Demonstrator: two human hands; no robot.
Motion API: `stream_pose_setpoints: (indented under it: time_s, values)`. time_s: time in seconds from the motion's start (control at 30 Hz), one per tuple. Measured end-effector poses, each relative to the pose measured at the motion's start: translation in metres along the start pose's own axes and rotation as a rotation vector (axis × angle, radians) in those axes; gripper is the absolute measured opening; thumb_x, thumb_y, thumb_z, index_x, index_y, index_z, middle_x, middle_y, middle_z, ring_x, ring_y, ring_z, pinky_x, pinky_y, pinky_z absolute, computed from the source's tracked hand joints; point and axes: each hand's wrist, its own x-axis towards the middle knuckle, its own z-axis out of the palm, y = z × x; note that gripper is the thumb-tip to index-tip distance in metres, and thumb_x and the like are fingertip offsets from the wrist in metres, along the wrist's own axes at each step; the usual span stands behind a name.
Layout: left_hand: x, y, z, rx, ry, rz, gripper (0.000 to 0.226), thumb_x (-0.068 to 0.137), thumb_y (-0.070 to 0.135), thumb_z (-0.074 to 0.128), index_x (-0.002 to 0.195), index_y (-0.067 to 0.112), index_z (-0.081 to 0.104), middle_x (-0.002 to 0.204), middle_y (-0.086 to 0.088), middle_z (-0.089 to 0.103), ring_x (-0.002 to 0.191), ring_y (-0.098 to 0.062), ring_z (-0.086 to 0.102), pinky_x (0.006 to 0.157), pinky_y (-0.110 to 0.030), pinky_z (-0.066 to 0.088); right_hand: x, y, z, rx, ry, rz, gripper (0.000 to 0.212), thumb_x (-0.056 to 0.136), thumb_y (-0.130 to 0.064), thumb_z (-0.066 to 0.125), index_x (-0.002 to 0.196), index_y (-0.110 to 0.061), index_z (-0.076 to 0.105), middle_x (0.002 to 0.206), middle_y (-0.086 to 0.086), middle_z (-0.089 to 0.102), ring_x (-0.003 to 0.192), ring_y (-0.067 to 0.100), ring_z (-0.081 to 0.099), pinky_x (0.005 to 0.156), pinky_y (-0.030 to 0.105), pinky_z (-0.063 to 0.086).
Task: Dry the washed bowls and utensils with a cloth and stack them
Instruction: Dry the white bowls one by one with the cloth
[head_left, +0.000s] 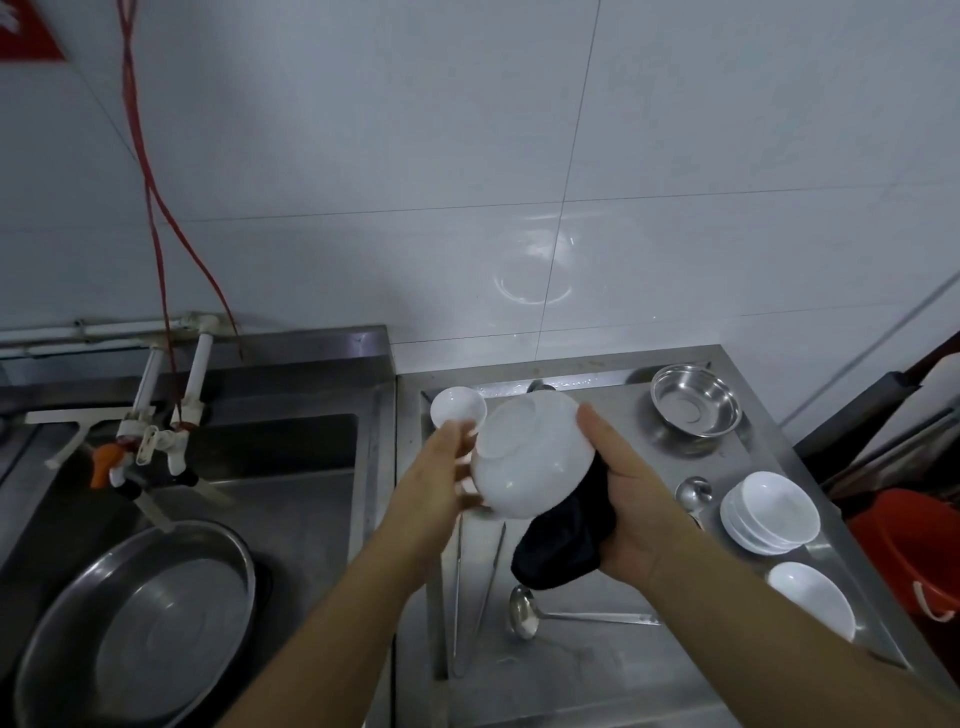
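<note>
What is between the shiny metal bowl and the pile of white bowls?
Head view: a metal spoon lies on the counter between the metal bowl and white stack.

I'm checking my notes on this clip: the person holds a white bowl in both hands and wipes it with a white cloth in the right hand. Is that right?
Not quite: the cloth is black, not white, as the head view shows. The rest holds: the left hand and right hand hold the white bowl, with the cloth in the right hand.
</note>
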Motion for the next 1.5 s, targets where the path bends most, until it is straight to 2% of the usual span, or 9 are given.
stream_pose_setpoints:
  time_s: [0.1,0.33,0.47,0.63,0.8,0.93,1.1,1.3,1.5]
  values:
    - [-0.007,-0.009,0.007,-0.318,-0.063,-0.271,0.046,0.109,0.041,0.040,0.123,0.010,0.070,0.104,-0.009,0.070,0.085,-0.022,0.062,0.076,-0.035,0.052,0.002,-0.003,-0.002,0.065,-0.004,-0.043,0.055,0.100,-0.056,0.049,0.123,-0.013,0.074,0.098,0.013,0.079,0.073,0.025,0.077,0.056,0.033,0.061]
    - [-0.016,0.005,0.016,-0.898,-0.133,-0.240,0.042,0.094,0.025,0.062,0.127,0.002,0.073,0.127,-0.018,0.072,0.106,-0.028,0.070,0.087,-0.033,0.062,0.004,0.008,-0.008,0.025,0.014,-0.112,0.053,0.088,-0.058,0.054,0.104,-0.018,0.085,0.099,0.011,0.080,0.075,0.021,0.077,0.062,0.032,0.062]
    - [-0.015,0.018,0.015,-0.965,-0.068,-0.136,0.048,0.094,0.025,0.060,0.136,0.002,0.065,0.131,-0.016,0.072,0.110,-0.024,0.074,0.090,-0.032,0.063,0.012,0.016,-0.008,-0.044,0.129,-0.032,0.065,0.095,-0.070,0.049,0.122,-0.017,0.076,0.115,0.014,0.079,0.093,0.026,0.079,0.080,0.040,0.058]
    - [-0.010,0.034,0.004,-0.823,0.044,0.038,0.041,0.093,0.024,0.060,0.130,0.008,0.064,0.125,-0.013,0.075,0.110,-0.025,0.075,0.086,-0.035,0.065,0.025,0.024,-0.014,-0.151,0.367,-0.011,0.055,0.094,-0.061,0.067,0.116,-0.012,0.076,0.101,0.015,0.080,0.078,0.031,0.075,0.066,0.038,0.056]
    - [-0.011,0.033,-0.004,-0.243,0.093,0.104,0.020,0.105,0.019,0.058,0.095,0.022,0.076,0.106,-0.003,0.076,0.104,-0.030,0.072,0.093,-0.046,0.062,0.021,-0.005,0.003,-0.213,0.340,-0.473,0.020,0.102,-0.046,0.064,0.108,-0.031,0.075,0.102,-0.008,0.080,0.100,0.020,0.076,0.087,0.045,0.063]
    - [-0.019,0.033,0.003,-0.003,-0.022,0.186,0.024,0.098,0.042,0.062,0.100,0.020,0.072,0.107,-0.013,0.072,0.106,-0.045,0.066,0.096,-0.069,0.054,0.003,-0.019,0.033,-0.522,0.086,-0.912,0.016,0.104,-0.036,0.059,0.115,-0.027,0.066,0.094,-0.022,0.072,0.090,-0.001,0.070,0.075,0.021,0.057]
    - [-0.030,0.036,0.007,-0.111,-0.144,0.211,0.030,0.108,0.006,0.047,0.131,0.014,0.064,0.119,-0.012,0.076,0.113,-0.032,0.073,0.095,-0.043,0.061,0.018,-0.011,0.014,-1.351,-0.214,-1.374,0.040,0.098,-0.037,0.065,0.132,-0.015,0.064,0.130,-0.006,0.064,0.122,0.015,0.060,0.105,0.036,0.048]
    - [-0.041,0.032,0.004,-0.085,-0.236,0.284,0.021,0.099,0.028,0.059,0.110,0.015,0.069,0.113,-0.018,0.070,0.106,-0.043,0.066,0.092,-0.054,0.058,0.027,-0.027,0.022,-0.985,-0.022,-0.902,0.025,0.096,-0.040,0.061,0.120,-0.042,0.066,0.105,-0.019,0.073,0.098,0.003,0.068,0.086,0.027,0.055]
    - [-0.043,0.038,0.006,-0.026,-0.227,0.375,0.024,0.093,0.044,0.059,0.103,0.024,0.068,0.106,-0.011,0.067,0.102,-0.041,0.064,0.089,-0.057,0.057,0.029,-0.038,0.029,-0.295,0.051,-0.394,0.024,0.106,-0.035,0.058,0.120,-0.025,0.075,0.112,0.003,0.080,0.100,0.022,0.076,0.080,0.036,0.057]
